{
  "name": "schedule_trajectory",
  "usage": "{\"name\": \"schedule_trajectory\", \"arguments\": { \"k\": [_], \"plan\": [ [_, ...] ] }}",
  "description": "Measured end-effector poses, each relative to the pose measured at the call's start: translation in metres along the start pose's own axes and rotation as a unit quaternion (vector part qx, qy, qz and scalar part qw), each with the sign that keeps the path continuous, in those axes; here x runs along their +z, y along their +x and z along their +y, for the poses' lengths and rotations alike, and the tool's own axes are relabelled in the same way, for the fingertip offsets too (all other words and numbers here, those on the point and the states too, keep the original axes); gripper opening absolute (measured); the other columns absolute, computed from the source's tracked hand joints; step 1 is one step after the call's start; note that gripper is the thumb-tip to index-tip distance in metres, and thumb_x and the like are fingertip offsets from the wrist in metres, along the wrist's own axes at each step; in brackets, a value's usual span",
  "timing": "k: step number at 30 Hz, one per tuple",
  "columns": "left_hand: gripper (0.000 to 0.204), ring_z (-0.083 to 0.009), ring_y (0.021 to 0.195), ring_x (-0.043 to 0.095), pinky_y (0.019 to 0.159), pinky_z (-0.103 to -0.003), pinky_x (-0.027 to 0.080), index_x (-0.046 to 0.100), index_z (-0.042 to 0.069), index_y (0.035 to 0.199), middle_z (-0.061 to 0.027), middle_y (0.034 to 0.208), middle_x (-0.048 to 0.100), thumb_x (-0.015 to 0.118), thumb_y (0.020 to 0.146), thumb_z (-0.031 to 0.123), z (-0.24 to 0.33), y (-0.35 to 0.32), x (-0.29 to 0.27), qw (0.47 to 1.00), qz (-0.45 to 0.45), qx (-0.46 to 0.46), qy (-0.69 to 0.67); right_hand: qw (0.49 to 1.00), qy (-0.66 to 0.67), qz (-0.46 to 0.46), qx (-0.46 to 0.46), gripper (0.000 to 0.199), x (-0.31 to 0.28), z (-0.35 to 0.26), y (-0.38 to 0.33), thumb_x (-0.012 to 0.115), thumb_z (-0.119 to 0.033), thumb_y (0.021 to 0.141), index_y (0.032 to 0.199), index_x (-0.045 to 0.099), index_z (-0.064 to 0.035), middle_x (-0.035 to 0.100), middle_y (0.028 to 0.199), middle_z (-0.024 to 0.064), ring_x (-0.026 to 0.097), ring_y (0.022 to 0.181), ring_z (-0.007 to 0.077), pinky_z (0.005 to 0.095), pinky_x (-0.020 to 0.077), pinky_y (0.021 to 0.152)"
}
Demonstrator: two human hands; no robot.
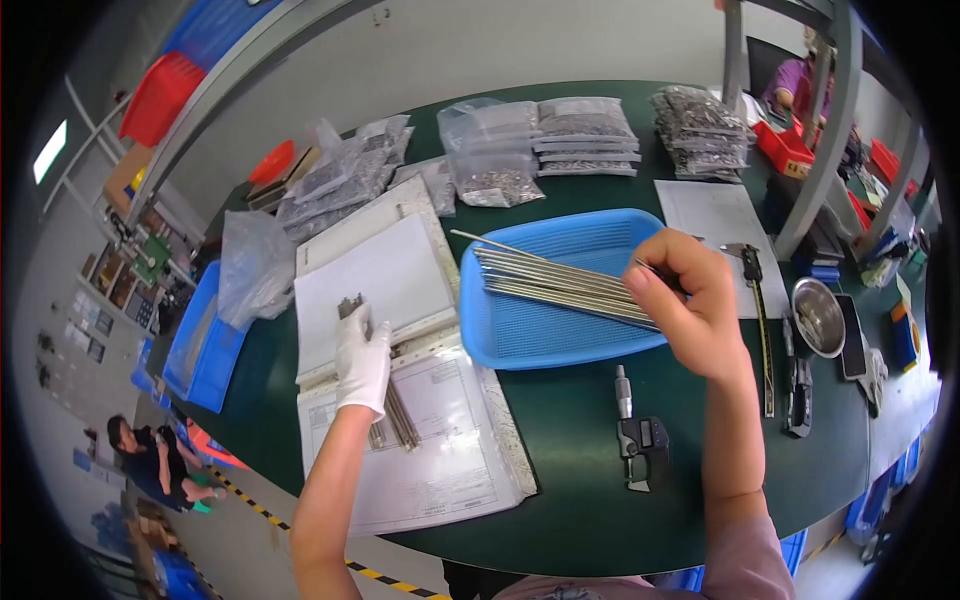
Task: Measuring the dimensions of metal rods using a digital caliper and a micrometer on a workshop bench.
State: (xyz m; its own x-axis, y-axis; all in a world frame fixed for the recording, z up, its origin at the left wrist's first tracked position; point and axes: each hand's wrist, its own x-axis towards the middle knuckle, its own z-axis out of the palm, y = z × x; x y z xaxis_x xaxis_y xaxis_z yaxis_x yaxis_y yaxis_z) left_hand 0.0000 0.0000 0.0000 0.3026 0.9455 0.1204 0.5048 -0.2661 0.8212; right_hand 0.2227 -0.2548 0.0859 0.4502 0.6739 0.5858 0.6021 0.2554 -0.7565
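Observation:
My left hand (362,362), in a white glove, is closed round a bundle of thin metal rods (402,415) above an open binder (440,450). The rod ends stick out above and below the glove. Bare and pinched, my right hand (690,300) is at the right side of a blue plastic basket (490,335). Its fingertips close on the end of a metal rod (490,241), partly hidden by the fingers. More long metal rods (560,285) lie across the basket below that one.
A digital micrometer (640,440) lies in front of the basket. Right of my forearm are a caliper (752,270), a metal bowl (818,318) and a phone (850,335). Bagged small parts (585,130) line the back; a blue bin (205,350) stands left. Another person (160,465) sits far left.

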Motion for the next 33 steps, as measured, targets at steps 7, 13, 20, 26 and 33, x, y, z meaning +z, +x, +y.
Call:
{"name": "schedule_trajectory", "arguments": {
  "k": [7, 13, 20, 26, 33],
  "plan": [
    [0.023, -0.0328, 0.094, 0.054, 0.081, -0.04, 0.043, 0.06, 0.005, 0.102, -0.0135, 0.1, 0.057, 0.056, 0.081, 0.015, 0.11, -0.02, 0.107, 0.817, -0.154, 0.506, 0.23, 0.992, -0.05, 0.077, -0.089, 0.013, -0.011, 0.011, 0.008, 0.062, -0.017, 0.079, 0.078, 0.058, -0.0039, 0.054, 0.062, 0.0082, 0.052, 0.052, 0.0203, 0.0322, 0.0386, 0.048],
    [0.023, -0.0245, 0.088, 0.057, 0.08, -0.035, 0.044, 0.055, 0.004, 0.107, -0.0107, 0.097, 0.058, 0.053, 0.088, 0.018, 0.147, -0.03, 0.263, 0.743, -0.33, 0.573, -0.103, 0.978, -0.102, 0.159, -0.092, 0.026, -0.001, 0.016, 0.011, 0.06, -0.027, 0.072, 0.068, 0.052, -0.0034, 0.055, 0.058, 0.0145, 0.055, 0.058, 0.0349, 0.0406, 0.0427, 0.052],
    [0.023, -0.0223, 0.088, 0.056, 0.081, -0.034, 0.044, 0.054, 0.005, 0.107, -0.0096, 0.097, 0.057, 0.051, 0.089, 0.019, 0.178, 0.001, 0.273, 0.712, -0.322, 0.606, -0.147, 0.967, -0.088, 0.221, -0.091, 0.022, -0.004, 0.011, 0.011, 0.058, -0.022, 0.064, 0.065, 0.053, -0.0012, 0.056, 0.06, 0.0162, 0.055, 0.06, 0.0366, 0.0446, 0.0408, 0.056],
    [0.023, -0.0203, 0.088, 0.055, 0.081, -0.033, 0.043, 0.054, 0.005, 0.108, -0.0086, 0.096, 0.057, 0.05, 0.091, 0.02, 0.173, 0.047, 0.228, 0.754, -0.234, 0.592, -0.162, 0.97, -0.106, 0.203, -0.076, 0.018, 0.011, 0.022, 0.019, 0.052, -0.017, 0.063, 0.069, 0.051, 0.0006, 0.054, 0.058, 0.0181, 0.053, 0.059, 0.0396, 0.0465, 0.0388, 0.055],
    [0.017, -0.0068, 0.074, 0.042, 0.067, -0.021, 0.037, 0.048, 0.013, 0.089, 0.0022, 0.08, 0.041, 0.044, 0.095, 0.028, 0.174, -0.051, 0.056, 0.934, -0.101, 0.271, -0.208, 0.923, -0.14, 0.249, -0.256, 0.017, 0.005, -0.005, 0.006, 0.059, -0.006, 0.06, 0.077, 0.054, -0.0085, 0.046, 0.063, 0.0057, 0.047, 0.053, 0.0266, 0.0362, 0.0346, 0.049]
  ]
}}
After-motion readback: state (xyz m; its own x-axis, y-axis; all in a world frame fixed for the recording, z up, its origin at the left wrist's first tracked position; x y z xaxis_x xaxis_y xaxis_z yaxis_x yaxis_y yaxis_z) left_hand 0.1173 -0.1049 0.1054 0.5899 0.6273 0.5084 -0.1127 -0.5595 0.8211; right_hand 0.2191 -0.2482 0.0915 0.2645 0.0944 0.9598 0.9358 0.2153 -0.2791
